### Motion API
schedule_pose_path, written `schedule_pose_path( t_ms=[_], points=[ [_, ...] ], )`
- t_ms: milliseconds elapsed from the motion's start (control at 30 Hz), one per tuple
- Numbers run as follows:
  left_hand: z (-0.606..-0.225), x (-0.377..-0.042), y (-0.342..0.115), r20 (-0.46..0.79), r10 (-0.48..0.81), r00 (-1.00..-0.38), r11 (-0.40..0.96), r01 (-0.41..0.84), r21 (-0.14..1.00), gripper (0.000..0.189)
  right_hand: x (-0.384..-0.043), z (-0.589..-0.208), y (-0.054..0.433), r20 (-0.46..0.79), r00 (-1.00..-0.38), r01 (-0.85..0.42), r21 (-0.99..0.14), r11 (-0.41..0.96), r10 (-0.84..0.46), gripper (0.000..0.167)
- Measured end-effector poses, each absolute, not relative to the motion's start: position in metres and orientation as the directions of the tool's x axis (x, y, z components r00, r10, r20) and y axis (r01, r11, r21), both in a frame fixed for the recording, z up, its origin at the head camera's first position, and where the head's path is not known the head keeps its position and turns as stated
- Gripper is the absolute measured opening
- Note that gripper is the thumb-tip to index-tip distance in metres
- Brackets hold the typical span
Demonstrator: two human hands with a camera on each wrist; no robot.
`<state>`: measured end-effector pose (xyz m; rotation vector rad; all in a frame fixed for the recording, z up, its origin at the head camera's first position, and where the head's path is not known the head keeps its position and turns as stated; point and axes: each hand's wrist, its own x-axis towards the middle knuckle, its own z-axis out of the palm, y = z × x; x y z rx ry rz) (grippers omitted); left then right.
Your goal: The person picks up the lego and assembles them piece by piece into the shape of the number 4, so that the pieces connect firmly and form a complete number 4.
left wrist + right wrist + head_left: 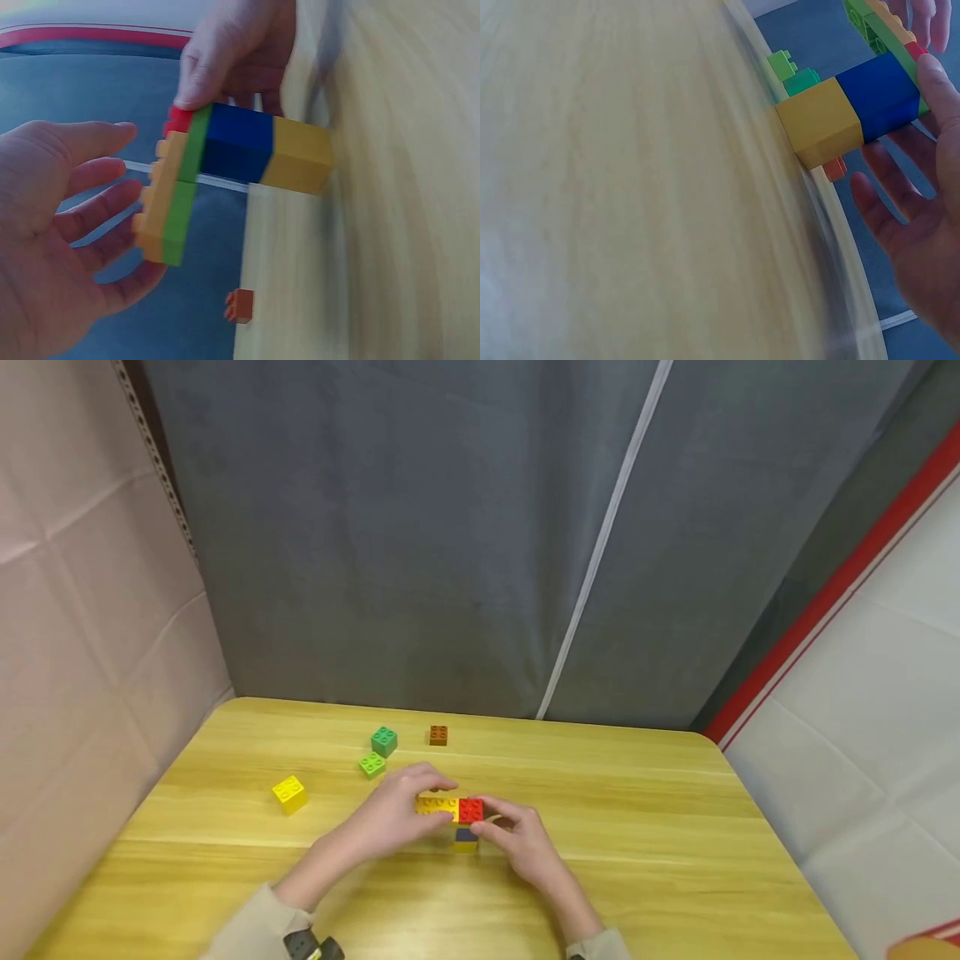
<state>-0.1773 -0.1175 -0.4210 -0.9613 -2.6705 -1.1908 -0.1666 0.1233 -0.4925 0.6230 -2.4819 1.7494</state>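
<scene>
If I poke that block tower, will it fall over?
The block tower might tip toward the side where its top sticks out past the blue brick. It seems stiff, since its bricks fit snugly, and probably light, since they look like plastic.

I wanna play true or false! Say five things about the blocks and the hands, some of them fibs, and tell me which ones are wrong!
1. The brown block sits on the table, apart from the tower. True.
2. The right hand touches the tower at the end with the red block. True.
3. The red block is at the very bottom of the tower. False: it is in the top layer, and a yellow block is at the bottom.
4. The blue block sits right above that yellow block. True.
5. The brown block is closer to the person than the tower. False: it is farther away, near the table's far edge.
</scene>
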Motion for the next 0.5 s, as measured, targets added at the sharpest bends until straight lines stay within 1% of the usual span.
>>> schedule_pose_path(
  t_ms=[233,500],
  points=[
    [-0.416,-0.164,-0.134,0.373,0.453,-0.81,0.487,0.575,0.657,0.03,-0.167,-0.493,0.123,0.256,-0.919,-0.342,-0.896,0.282,-0.301,0.038],
    [-0.417,-0.155,-0.148,0.383,0.354,-0.853,0.549,0.521,0.653,0.029,-0.167,-0.494,0.121,0.23,-0.931,-0.315,-0.9,0.303,-0.284,0.039]
  ],
)
